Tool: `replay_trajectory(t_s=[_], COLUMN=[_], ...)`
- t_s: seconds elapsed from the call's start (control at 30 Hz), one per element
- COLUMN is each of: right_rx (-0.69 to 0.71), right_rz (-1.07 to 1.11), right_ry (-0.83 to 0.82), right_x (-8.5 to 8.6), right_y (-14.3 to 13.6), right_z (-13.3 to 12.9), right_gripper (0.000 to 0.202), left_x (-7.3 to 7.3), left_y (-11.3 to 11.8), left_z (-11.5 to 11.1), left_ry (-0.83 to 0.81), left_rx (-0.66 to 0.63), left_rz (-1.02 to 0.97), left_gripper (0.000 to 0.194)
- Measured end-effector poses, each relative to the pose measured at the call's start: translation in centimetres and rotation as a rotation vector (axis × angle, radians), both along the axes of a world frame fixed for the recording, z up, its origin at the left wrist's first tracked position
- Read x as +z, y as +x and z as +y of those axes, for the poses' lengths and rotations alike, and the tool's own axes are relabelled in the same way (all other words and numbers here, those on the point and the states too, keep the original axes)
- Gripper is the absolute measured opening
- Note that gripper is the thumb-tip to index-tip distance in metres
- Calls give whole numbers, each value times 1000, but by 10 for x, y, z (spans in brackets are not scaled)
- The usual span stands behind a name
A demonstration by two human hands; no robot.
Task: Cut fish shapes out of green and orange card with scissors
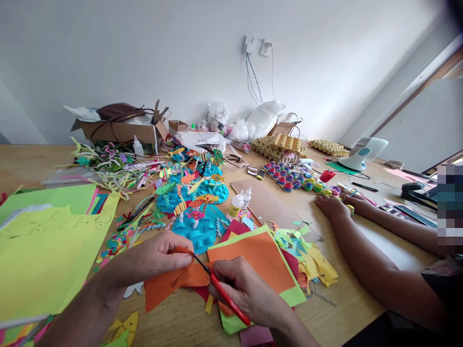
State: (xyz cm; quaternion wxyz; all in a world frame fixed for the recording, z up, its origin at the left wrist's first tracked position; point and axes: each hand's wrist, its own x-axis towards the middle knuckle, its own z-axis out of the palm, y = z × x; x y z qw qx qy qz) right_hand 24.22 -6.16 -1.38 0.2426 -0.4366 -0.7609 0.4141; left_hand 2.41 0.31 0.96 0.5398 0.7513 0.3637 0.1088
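Clamping an orange sheet (162, 289) between thumb and fingers of the left hand (177, 258), in the near middle of the scene, just above the table (162, 330). Gripping red-handled scissors (228, 300) in the right hand (240, 284), closed around the handles, with dark blades pointing far and left across the sheet, toward the left hand. Cannot tell from this view how far apart the blades stand. Held to the left of a flat orange sheet (256, 258) on a light green sheet (298, 296), right of large yellow sheets (43, 270), and on the near side of a blue base (184, 231) and a yellow-labelled glue bottle (236, 206). Well apart from a co-worker's hands (333, 207) on the right, near small painted pieces (318, 187). Marked with faint drawn lines on the orange surface. Looks thin, light and pliable, probably not slippery, but apt to flop, crease or tear at narrow parts. Best taken by the flat margin, outside the drawn lines, close to the cut for support yet with fingertips out of the blades' path. For the scissors, stiff by the look of them, best taken by the handles.
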Motion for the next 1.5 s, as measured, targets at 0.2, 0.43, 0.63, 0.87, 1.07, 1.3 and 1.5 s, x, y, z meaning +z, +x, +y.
replay_trajectory(t_s=[0.2,0.43,0.63,0.87,1.07,1.3,1.5], right_rx=[25,49,-139,-344,-325,-302,-240], right_rz=[-121,-178,207,668,695,666,656], right_ry=[86,132,-85,-231,-219,-80,-99], right_x=[7,12,0,-4,-10,-22,-16], right_y=[5,11,1,-34,-60,-75,-73], right_z=[0,0,1,10,9,8,5], right_gripper=[34,32,44,57,60,55,55], left_x=[3,-2,-3,-9,-12,-8,-3], left_y=[4,1,-9,12,35,43,43], left_z=[1,3,2,-3,-15,-19,-23], left_ry=[33,36,-261,-245,-78,-73,-19], left_rx=[-63,-102,181,361,597,897,973], left_rz=[51,20,-425,-873,-973,-1056,-974], left_gripper=[26,30,44,51,22,26,25])
